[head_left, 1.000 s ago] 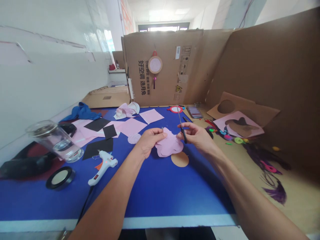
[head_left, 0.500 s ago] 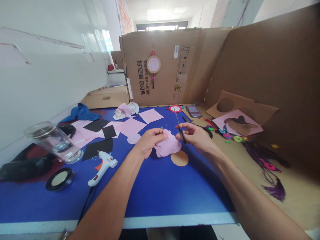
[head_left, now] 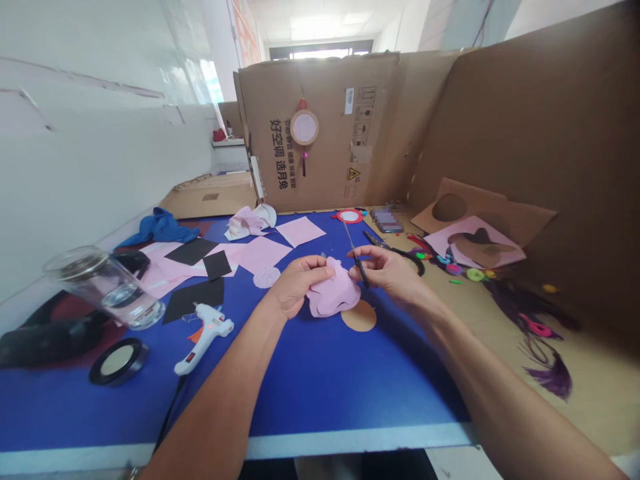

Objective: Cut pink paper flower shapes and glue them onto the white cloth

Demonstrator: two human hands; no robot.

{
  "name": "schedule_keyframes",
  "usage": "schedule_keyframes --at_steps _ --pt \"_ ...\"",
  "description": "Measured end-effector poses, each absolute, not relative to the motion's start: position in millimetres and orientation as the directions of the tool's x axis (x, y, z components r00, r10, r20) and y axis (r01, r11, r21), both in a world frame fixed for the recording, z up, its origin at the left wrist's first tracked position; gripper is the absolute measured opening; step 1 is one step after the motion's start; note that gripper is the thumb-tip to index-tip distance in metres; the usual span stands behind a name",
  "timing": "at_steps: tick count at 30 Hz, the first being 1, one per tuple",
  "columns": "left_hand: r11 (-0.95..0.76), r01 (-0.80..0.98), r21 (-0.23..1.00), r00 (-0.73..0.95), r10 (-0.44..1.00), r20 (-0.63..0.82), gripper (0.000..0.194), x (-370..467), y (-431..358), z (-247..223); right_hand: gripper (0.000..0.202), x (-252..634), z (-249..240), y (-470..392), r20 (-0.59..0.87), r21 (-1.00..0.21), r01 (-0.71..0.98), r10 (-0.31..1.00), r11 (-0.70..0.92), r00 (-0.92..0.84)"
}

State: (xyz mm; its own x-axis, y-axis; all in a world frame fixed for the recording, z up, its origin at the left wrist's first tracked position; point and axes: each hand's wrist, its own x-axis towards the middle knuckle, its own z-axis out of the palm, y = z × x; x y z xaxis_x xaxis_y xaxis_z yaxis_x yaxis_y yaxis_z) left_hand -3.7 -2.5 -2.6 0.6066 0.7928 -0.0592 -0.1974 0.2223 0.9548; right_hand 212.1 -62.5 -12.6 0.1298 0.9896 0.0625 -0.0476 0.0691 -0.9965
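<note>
My left hand [head_left: 299, 283] pinches the upper left edge of a pink wavy-edged paper piece [head_left: 334, 293]. In my right hand [head_left: 383, 270] is a pair of tweezers or a thin tool with a black lower part [head_left: 361, 272]; its thin metal end points up and away, and its exact kind is hard to tell. The right fingertips are at the pink piece's right edge. Partly under the piece, a round tan disc [head_left: 361, 318] lies on the blue table [head_left: 310, 387]. A round whitish disc [head_left: 267, 277] lies left of my left hand.
A white glue gun [head_left: 204, 339], a glass jar [head_left: 107, 290] and a black round case [head_left: 119, 361] stand or lie at left. Pink and black sheets lie behind. Black scissors [head_left: 400, 252], beads and purple tassels [head_left: 553, 377] are at right, before cardboard walls.
The pink piece has tilted slightly in my left hand, its lower edge a little lower. My right hand and the dark tool have shifted slightly left. The view has moved a little.
</note>
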Motion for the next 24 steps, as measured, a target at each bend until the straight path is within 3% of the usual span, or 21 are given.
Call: schedule_keyframes --at_steps 7,17,24 --pt "0.216 -0.198 0.956 0.587 0.807 -0.061 0.038 -4 0 -5 0.063 209 -7 -63 0.061 -0.997 -0.033 0.983 0.068 0.170" --pt "0.186 -0.279 0.942 0.409 0.911 -0.059 0.031 -2 6 -3 0.065 220 -8 -61 0.163 -0.983 -0.009 0.894 0.183 0.418" --pt "0.151 -0.359 0.921 0.265 0.963 -0.054 0.029 -2 9 -5 0.073 213 -11 -62 0.050 -0.996 -0.055 0.944 0.072 0.327"
